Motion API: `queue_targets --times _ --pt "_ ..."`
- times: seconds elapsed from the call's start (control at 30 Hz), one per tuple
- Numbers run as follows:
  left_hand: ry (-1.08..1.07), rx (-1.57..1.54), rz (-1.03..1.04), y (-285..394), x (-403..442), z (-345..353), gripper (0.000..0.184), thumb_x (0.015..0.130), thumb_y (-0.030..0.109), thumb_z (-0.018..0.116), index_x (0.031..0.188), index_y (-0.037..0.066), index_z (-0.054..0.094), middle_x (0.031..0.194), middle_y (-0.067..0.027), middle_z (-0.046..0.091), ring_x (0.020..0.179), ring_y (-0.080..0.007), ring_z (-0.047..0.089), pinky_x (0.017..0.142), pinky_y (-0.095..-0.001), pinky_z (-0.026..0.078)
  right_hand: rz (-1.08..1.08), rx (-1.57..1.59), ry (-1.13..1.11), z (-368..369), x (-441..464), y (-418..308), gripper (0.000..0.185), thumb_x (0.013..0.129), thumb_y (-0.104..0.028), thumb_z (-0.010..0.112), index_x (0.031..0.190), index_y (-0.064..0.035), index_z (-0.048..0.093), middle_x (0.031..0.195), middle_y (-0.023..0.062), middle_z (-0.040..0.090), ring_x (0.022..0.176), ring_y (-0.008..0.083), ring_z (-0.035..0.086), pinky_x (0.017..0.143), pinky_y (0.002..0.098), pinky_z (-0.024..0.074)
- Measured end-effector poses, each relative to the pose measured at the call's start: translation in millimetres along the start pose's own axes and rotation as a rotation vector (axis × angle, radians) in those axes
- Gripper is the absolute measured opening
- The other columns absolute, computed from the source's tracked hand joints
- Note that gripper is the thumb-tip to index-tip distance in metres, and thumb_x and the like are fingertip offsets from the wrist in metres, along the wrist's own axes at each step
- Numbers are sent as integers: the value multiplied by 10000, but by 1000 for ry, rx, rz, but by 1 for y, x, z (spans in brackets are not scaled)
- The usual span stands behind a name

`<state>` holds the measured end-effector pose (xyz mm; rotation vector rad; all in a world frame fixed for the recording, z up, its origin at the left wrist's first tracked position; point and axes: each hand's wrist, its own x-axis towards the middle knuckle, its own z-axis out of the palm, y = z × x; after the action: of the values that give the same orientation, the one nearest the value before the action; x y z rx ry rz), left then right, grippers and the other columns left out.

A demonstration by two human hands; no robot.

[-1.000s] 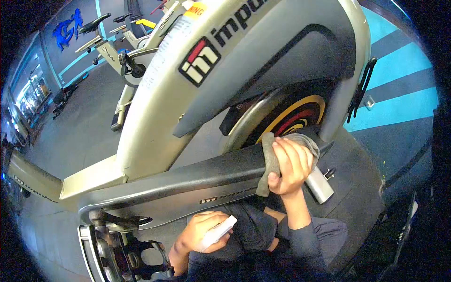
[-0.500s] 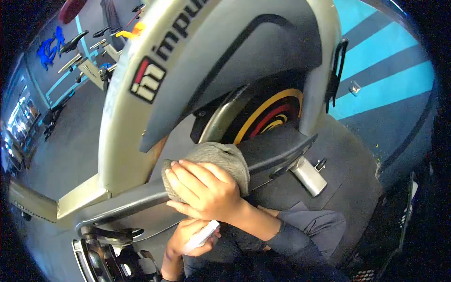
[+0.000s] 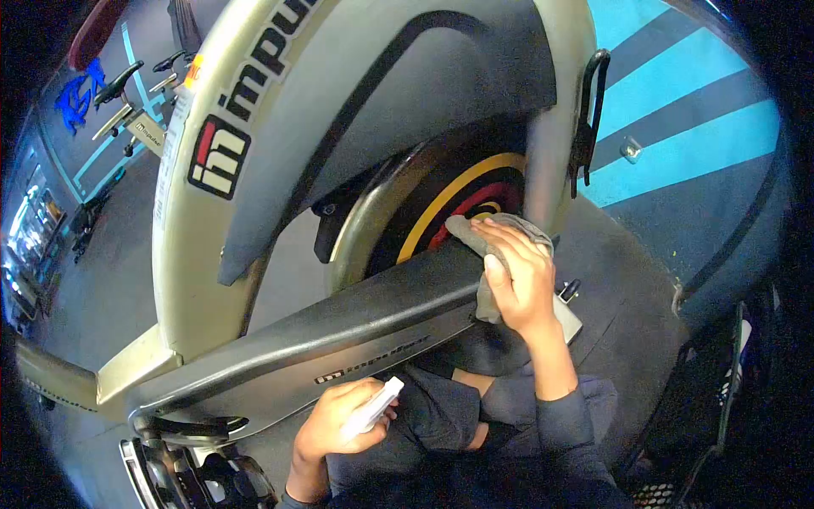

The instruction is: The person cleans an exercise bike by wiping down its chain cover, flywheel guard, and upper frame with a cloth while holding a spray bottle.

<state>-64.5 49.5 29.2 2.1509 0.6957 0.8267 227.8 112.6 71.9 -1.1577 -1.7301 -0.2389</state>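
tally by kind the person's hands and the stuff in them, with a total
Hands: 2 (left hand, right hand)
Cloth, in the right hand: 1
White object, in the left hand, exact kind unclear: 1
Total: 4

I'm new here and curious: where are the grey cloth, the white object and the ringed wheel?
Grey cloth (image 3: 487, 304), head view: on its lower part.
White object (image 3: 372, 411), head view: the middle of its visible length.
Ringed wheel (image 3: 448, 202), head view: its face, among the coloured rings.
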Motion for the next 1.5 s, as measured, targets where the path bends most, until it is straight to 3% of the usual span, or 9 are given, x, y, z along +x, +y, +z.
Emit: queue_targets --times 0.17,0.23,0.37,0.57,0.77,0.87,1.03,1.27,1.5 --pt "-5 29 112 -8 -4 3 336 621 43 663 956 31 635 879 -105 679 791 -277 685 718 -361 558 -143 -147 48 20 -5 -24 322 803 -283 632 1013 -50 705 1095 91 701 1067 257 641 930 426 462" --pt "-19 51 151 -11 -5 3 337 620 41 663 955 28 636 885 -108 680 795 -279 685 711 -360 559 -247 -71 56 35 -3 -61 344 793 -317 650 997 -46 711 1055 90 704 1029 251 651 872 422 490" --pt "-38 82 109 -8 -18 -5 398 656 102 711 1037 10 640 883 -80 693 801 -274 678 763 -357 542 -293 141 40 68 -5 -121 428 805 -354 659 1089 -35 676 1149 94 666 1064 243 627 915 392 474" --pt "-28 41 102 -12 -22 -9 391 638 100 718 1014 16 651 887 -70 700 810 -278 678 771 -360 544 -316 111 -27 52 -8 -107 467 822 -376 642 1135 -30 657 1158 100 663 1100 256 618 945 401 459" --pt "-26 71 124 -10 -4 1 373 615 61 728 974 10 641 840 -90 669 759 -271 673 707 -355 548 -103 -200 215 15 -29 -3 348 848 -287 581 1058 -27 677 1078 109 690 1067 279 631 954 422 447" --pt "-26 24 107 -11 -3 2 374 613 57 721 976 12 639 837 -93 669 752 -270 672 696 -354 546 -9 -160 241 3 -30 16 318 861 -247 560 1048 -18 678 1086 114 687 1084 289 619 995 441 411" --pt "6 17 124 -12 -5 4 367 614 59 713 972 23 639 811 -83 659 720 -269 664 676 -353 542 -2 -243 244 21 -31 -13 316 848 -243 583 1054 -25 683 1112 119 679 1093 292 613 1015 463 392" --pt "3 85 133 -6 -5 1 366 629 90 716 982 30 639 805 -77 651 706 -274 654 688 -359 541 -297 14 -42 46 -11 -108 445 823 -312 648 1160 -21 647 1214 118 638 1116 252 609 982 410 448" --pt "-52 71 148 -10 -7 -1 403 647 132 734 1019 15 630 877 -121 656 775 -306 654 739 -372 540 -240 -35 -41 37 -22 -73 469 845 -379 615 1195 -69 638 1191 98 655 1138 266 599 989 449 414"
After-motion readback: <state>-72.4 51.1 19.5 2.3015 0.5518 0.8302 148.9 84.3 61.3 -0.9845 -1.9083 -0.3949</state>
